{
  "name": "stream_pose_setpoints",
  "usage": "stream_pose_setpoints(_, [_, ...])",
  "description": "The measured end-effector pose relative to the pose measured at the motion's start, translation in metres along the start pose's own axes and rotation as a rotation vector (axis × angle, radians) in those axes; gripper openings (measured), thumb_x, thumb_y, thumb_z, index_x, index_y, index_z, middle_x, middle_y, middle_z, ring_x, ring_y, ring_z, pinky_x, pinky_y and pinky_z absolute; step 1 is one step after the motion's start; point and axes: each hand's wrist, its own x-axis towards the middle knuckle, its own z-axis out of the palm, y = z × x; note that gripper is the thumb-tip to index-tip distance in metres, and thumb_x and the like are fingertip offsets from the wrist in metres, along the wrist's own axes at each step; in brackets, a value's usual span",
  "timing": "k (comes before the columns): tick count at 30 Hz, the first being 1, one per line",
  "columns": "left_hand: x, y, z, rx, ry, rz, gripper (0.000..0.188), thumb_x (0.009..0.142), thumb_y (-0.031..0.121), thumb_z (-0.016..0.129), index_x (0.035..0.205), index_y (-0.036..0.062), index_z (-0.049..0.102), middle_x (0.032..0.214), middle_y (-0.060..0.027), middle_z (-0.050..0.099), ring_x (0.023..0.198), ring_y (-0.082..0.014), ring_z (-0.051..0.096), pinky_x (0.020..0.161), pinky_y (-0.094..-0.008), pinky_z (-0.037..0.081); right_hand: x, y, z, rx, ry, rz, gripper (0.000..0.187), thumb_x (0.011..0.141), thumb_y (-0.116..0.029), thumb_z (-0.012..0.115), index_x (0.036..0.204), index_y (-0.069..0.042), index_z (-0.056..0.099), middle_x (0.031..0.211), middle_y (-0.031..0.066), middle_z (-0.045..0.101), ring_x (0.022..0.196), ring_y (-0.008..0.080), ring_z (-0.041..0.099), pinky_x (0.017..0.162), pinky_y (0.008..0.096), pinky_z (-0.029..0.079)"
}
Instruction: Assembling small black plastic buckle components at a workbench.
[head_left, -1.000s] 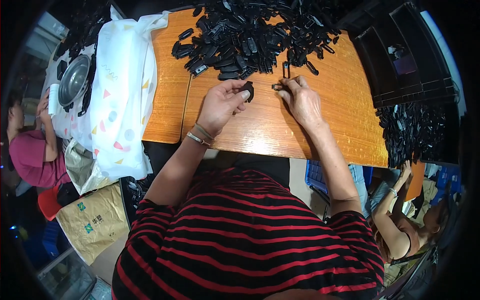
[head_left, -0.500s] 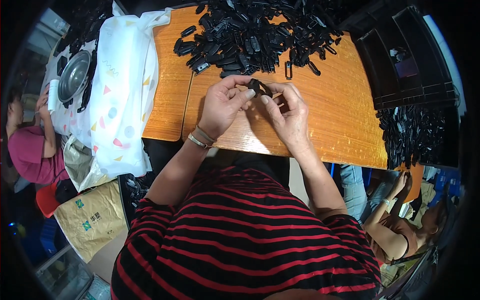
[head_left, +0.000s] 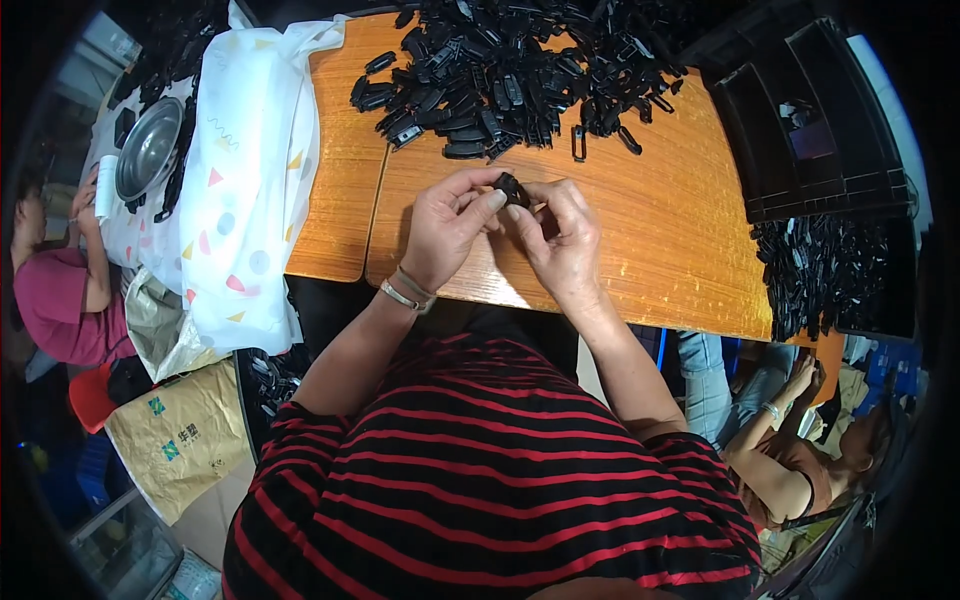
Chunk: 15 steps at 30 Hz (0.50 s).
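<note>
Between my two hands is a small black plastic part [head_left: 512, 187], held above the wooden table [head_left: 660, 240]. My left hand [head_left: 448, 220] pinches it from the left with thumb and fingers. From the right, thumb and fingertips of my right hand [head_left: 565, 235] close on the same part. Fingers cover much of it, so its full shape is hidden. Beyond my hands lies a big heap of black plastic parts [head_left: 500, 85], some long and solid, others open frames. One loose frame-shaped part [head_left: 579, 143] rests at the heap's near edge.
A patterned plastic sheet [head_left: 250, 190] covers the left side, with a metal bowl [head_left: 150, 150] beyond it. At the right stand a black crate [head_left: 810, 120] and another pile of black parts [head_left: 820, 270]. Co-workers sit at left [head_left: 75, 310] and lower right [head_left: 780, 460].
Both hands have come slightly nearer to me with the black part. My right hand has shifted left, closer to my left hand, and the part looks turned.
</note>
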Motion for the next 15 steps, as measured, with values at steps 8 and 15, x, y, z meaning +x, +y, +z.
stream_pose_setpoints(8, [-0.015,-0.004,0.008,0.306,0.027,0.178,0.028,0.092,0.005,0.061,0.12,-0.0023,0.06,0.089,-0.0009,0.062,0.069,-0.0019,0.052,0.059,-0.0165,0.042,-0.011,-0.003,0.009,-0.062,0.062,-0.135,0.028,0.075,0.0,0.075,0.099,0.0,0.062,0.086,0.0109,0.058,0.065,0.0182,0.061,0.057,0.029,0.051])
stream_pose_setpoints(15, [-0.024,0.018,0.014,0.011,-0.027,-0.026,0.021,0.101,0.016,0.048,0.108,-0.001,0.059,0.091,-0.0017,0.063,0.071,-0.0042,0.053,0.062,-0.0157,0.042,-0.019,-0.008,0.013,0.057,-0.093,0.027,0.051,0.081,-0.016,0.075,0.122,-0.003,0.049,0.101,0.0168,0.063,0.075,0.0301,0.065,0.064,0.0353,0.053])
